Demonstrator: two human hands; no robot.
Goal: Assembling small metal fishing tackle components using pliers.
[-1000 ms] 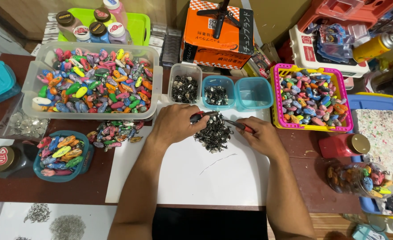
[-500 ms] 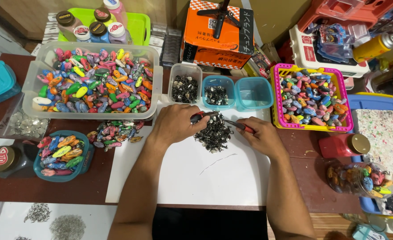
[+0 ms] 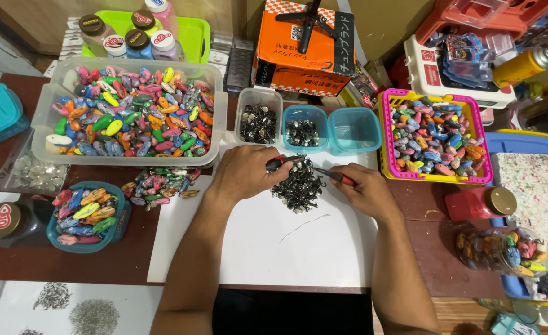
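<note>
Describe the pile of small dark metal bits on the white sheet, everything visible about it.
The pile of metal bits is a loose, spiky heap of tiny dark grey, shiny pieces, too small to identify singly. It lies on the white sheet, just below the blue tubs. The left hand and right hand flank it, each holding a red-handled tool whose tip reaches the pile's top edge.

Red-handled pliers (image 3: 342, 179), seemingly silver-black metal bits (image 3: 299, 186), white sheet (image 3: 286, 242).
</note>
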